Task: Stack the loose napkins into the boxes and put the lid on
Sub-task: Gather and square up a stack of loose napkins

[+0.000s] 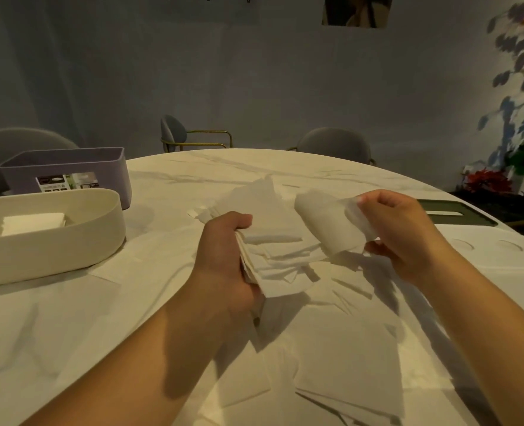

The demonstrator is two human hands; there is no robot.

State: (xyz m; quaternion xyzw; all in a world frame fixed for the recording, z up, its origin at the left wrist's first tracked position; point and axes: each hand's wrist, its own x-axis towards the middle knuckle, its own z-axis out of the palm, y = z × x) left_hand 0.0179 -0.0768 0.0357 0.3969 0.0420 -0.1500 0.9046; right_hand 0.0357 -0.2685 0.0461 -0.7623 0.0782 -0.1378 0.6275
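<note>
My left hand (pixel 223 256) grips a stack of white napkins (pixel 279 259) by its left edge, above the middle of the table. My right hand (pixel 399 232) pinches a single curled napkin (pixel 325 222) just to the right of the stack. More loose napkins (pixel 346 358) lie spread on the white tablecloth below and in front of my hands. A cream oval box (pixel 79 241) stands at the left with a few folded napkins (pixel 33 222) inside. Behind it stands a purple box (pixel 107 167) with a label. A dark green lid (pixel 460 215) lies at the right edge of the table.
The round table (pixel 316 170) wears a creased white cloth. Grey chairs (pixel 174 130) stand around its far side. Plants and red flowers (pixel 488 179) are at the right by the wall.
</note>
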